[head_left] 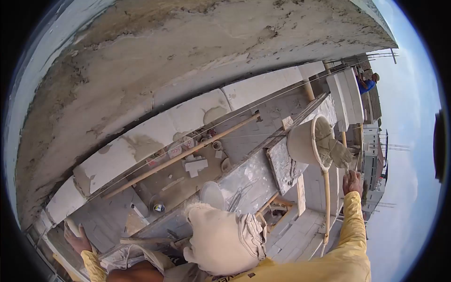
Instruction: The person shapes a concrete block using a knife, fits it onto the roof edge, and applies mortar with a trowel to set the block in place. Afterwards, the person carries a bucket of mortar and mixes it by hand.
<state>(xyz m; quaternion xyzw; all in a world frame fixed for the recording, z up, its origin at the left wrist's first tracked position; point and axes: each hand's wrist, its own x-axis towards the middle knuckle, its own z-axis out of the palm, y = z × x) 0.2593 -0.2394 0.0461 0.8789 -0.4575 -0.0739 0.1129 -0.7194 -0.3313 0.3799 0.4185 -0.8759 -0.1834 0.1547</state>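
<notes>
My right hand [352,183] is closed around the handle of a trowel [340,153], its blade coated with grey mortar. The blade lies at the mouth of a pale bucket [300,142], against the wet mortar [323,134] inside. Mortar smears the board [282,164] beside the bucket. At the far lower left, my left hand [79,240] has its thumb and fingers on either side of a pale, rounded piece [73,227], too small to name. Near that hand, a row of white blocks [159,127] bears patches of mortar.
A taut string [263,97] runs along the blocks. Below are a long wooden pole [188,152], a stained plank [242,181], and a lower floor with buckets and block pieces. A concrete beam [188,42] hangs above. Another person [366,84] in blue is farther off.
</notes>
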